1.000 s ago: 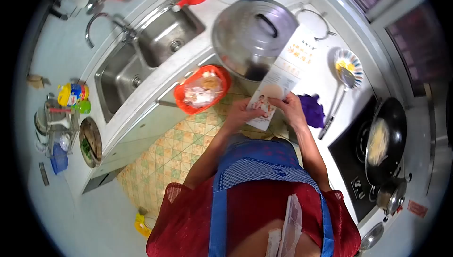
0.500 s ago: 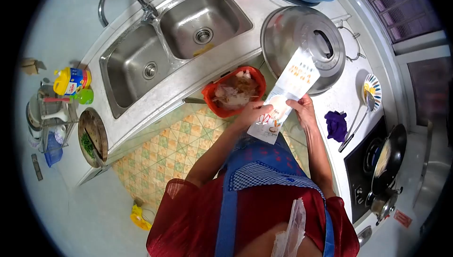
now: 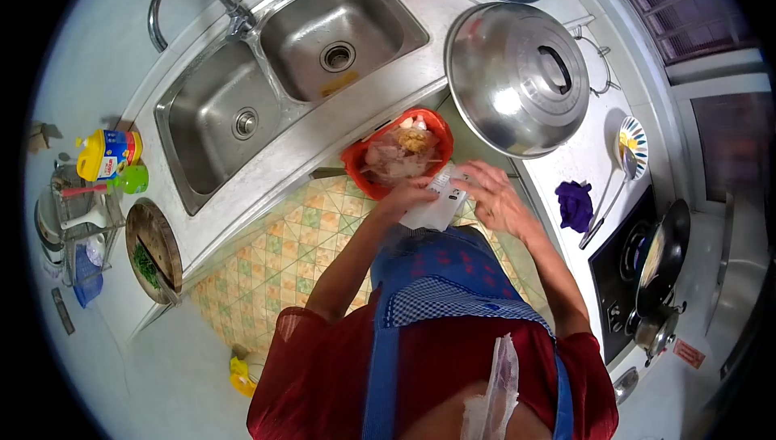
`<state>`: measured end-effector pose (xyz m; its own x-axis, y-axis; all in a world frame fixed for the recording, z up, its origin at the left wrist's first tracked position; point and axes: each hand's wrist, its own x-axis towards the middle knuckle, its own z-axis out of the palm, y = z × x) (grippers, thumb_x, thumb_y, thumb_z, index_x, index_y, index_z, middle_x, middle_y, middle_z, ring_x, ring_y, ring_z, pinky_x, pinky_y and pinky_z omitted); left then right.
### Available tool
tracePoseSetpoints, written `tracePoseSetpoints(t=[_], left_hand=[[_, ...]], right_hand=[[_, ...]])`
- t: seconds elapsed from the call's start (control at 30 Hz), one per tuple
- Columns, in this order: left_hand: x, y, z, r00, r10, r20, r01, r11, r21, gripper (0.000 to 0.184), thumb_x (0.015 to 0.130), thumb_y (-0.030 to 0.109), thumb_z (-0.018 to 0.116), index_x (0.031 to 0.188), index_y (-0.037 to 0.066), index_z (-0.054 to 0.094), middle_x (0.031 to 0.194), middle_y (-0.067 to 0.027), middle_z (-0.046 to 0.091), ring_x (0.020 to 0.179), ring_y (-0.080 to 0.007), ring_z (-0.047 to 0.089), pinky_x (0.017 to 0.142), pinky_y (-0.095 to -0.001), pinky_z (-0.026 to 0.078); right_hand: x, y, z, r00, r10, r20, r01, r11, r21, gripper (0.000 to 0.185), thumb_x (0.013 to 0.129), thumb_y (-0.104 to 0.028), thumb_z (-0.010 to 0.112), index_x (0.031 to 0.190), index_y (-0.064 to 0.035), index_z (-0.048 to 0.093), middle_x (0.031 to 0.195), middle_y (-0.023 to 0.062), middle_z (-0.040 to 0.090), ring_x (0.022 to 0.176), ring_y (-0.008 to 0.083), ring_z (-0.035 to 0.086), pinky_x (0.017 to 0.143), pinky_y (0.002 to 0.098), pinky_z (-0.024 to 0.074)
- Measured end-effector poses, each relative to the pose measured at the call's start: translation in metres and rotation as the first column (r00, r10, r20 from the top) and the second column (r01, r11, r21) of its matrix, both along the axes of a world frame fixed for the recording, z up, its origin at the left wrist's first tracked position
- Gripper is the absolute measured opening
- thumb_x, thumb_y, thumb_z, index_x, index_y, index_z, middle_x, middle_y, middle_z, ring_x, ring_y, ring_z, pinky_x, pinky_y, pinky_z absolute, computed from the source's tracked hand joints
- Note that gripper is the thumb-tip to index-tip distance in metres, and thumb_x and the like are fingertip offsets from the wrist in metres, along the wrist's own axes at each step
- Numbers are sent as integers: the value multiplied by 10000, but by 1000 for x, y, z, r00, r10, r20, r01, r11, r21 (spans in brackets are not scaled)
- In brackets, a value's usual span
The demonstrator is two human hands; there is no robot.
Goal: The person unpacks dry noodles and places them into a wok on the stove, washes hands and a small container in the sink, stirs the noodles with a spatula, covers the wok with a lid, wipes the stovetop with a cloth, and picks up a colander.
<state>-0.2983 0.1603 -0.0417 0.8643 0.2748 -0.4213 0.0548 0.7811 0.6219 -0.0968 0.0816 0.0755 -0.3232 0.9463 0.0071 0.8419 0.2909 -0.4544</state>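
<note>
A white printed packet [image 3: 432, 210] is in front of my apron, with a few dark marks on the side that shows. My left hand [image 3: 406, 200] pinches its left edge between thumb and fingers. At the upper right edge my right hand [image 3: 495, 200] has its fingertips closed on the packet, the fingers partly overlapping it. Just beyond both hands is a red basin [image 3: 353, 164] holding pale raw meat [image 3: 392, 153], a yellowish-brown heap [image 3: 415, 140] and some white pieces near the far rim. The packet's lower corner hangs above the apron.
A double steel sink [image 3: 279, 101] is at the upper left, a large domed lid [image 3: 509, 60] at the right. A purple cloth [image 3: 575, 206], a ladle [image 3: 606, 212] and a patterned dish [image 3: 638, 149] lie near the stove [image 3: 610, 278]. A round chopping board [image 3: 166, 238] bears chopped greens.
The packet, held up long with its colourful print showing, is now lower and looks shorter, its whiter side showing. My right hand has come lower and its fingers have shifted on the packet.
</note>
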Motion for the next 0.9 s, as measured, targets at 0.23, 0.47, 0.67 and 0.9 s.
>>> tracePoseSetpoints(t=[0.23,0.47,0.67,0.9], left_hand=[[-8,-10,-3,1000,-1,5,2,969,-248,357,851,141,531,1173,-6,492,1008,-95,608,827,-142,610,717,-255,492],[-74,-23,0,876,302,-377,-188,932,308,317,879,219,530,1143,44,527,980,-56,620,780,-120,596,668,-239,473],[-119,-34,-27,729,500,-468,-254,832,493,250,868,178,547,1083,54,573,903,-25,636,764,-103,591,640,-233,460],[-72,-16,6,688,673,-272,-73,437,897,256,860,98,521,1112,67,556,1055,-118,590,862,-224,599,718,-318,487]], right_hand=[[-7,-13,-41,972,157,177,-176,979,102,342,735,-143,505,1065,-137,596,1097,-4,565,1095,181,452,855,368,357],[1,-11,-59,966,194,172,-196,981,-5,211,695,-157,562,892,-150,639,923,-40,596,926,148,513,771,324,370],[-4,14,-70,983,110,146,-132,980,150,227,689,-131,576,905,-147,646,934,-22,567,891,151,514,728,319,389],[-40,120,-138,989,97,114,-124,956,265,245,726,-116,546,954,-102,634,989,17,546,920,200,501,882,339,397]])
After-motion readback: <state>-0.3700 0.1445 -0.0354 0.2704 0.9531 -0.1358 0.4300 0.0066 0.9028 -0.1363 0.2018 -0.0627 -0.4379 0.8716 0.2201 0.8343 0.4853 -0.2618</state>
